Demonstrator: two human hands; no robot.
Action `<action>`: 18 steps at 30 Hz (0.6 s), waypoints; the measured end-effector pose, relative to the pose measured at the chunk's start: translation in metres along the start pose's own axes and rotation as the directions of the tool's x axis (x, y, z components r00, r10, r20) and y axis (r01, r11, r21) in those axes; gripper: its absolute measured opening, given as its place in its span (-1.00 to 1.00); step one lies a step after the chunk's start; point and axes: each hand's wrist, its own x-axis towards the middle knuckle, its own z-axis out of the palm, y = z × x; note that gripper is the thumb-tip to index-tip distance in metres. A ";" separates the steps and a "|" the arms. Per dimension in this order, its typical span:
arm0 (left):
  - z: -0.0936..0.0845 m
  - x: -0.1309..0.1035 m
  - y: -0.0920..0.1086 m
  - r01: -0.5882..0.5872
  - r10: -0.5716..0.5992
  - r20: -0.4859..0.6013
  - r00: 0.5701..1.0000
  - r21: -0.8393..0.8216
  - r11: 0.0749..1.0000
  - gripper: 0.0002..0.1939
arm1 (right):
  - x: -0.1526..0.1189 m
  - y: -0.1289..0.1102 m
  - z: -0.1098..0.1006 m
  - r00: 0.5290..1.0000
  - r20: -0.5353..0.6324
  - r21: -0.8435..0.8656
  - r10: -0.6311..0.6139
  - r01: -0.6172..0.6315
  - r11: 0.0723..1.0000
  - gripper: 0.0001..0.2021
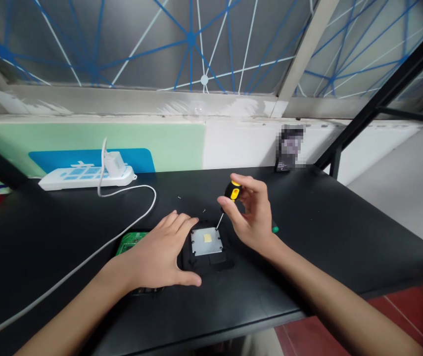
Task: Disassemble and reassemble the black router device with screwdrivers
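Note:
My right hand [250, 210] grips a stubby black and yellow screwdriver [233, 191] by its handle. The thin shaft slants down, its tip at the upper right corner of a silver metal plate [199, 243]. That plate lies in a flat black housing [204, 264] and carries a small pale yellow square [207, 238]. My left hand [159, 252] spreads over the housing's left side, thumb and fingers apart. Partly under it is a green circuit board [131, 240], mostly hidden by the palm. A green-tipped item [275, 229] shows behind my right wrist.
A white power strip [85, 175] with a plugged-in charger [114, 164] stands at the back left. Its white cable [96, 251] runs across the black table [330, 237] to the left front. A dark box-like item [287, 155], partly blurred, leans on the back wall.

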 end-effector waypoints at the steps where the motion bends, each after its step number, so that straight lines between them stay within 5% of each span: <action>1: 0.001 0.000 -0.001 0.000 0.000 0.001 1.000 0.000 1.000 0.09 | 0.002 0.002 0.000 1.000 0.001 0.006 -0.012 0.012 1.000 -0.58; 6: 0.004 -0.003 -0.005 0.003 -0.003 0.003 1.000 -0.007 1.000 0.10 | 0.014 0.012 -0.001 0.989 0.021 0.008 -0.145 0.145 0.989 -0.69; 10: 0.005 -0.005 -0.006 0.021 -0.021 0.003 1.000 -0.019 1.000 0.10 | 0.014 0.015 -0.001 0.994 -0.076 0.023 -0.077 0.079 0.997 -0.72; 18: 0.001 -0.005 -0.001 0.073 -0.072 0.057 0.996 -0.019 0.997 0.15 | 0.008 -0.001 -0.002 0.999 -0.031 0.102 -0.040 0.043 0.994 -0.66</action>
